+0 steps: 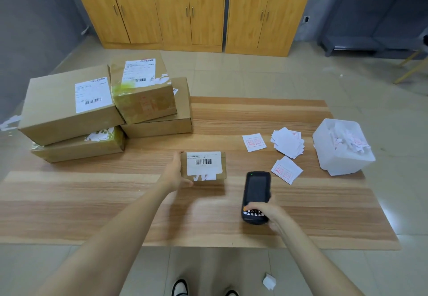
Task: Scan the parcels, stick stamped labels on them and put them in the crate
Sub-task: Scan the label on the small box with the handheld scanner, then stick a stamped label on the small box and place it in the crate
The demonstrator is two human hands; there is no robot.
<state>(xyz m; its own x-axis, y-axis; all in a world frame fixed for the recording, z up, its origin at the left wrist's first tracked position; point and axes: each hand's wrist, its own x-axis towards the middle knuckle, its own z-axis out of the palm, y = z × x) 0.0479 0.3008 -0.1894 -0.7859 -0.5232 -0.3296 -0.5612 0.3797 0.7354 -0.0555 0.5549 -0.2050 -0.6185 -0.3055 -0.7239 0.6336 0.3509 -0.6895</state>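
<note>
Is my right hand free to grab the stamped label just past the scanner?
Probably not yet: the right hand grips the scanner. The label lies uncovered nearby, so setting the scanner down should free that hand.

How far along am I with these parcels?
Early on. Done: two red-stamped labels lie ready on the table. In hand: your left hand grips the small parcel while your right hand holds the scanner toward it. Left: labelling it, plus the four stacked boxes; no crate is in view.
</note>
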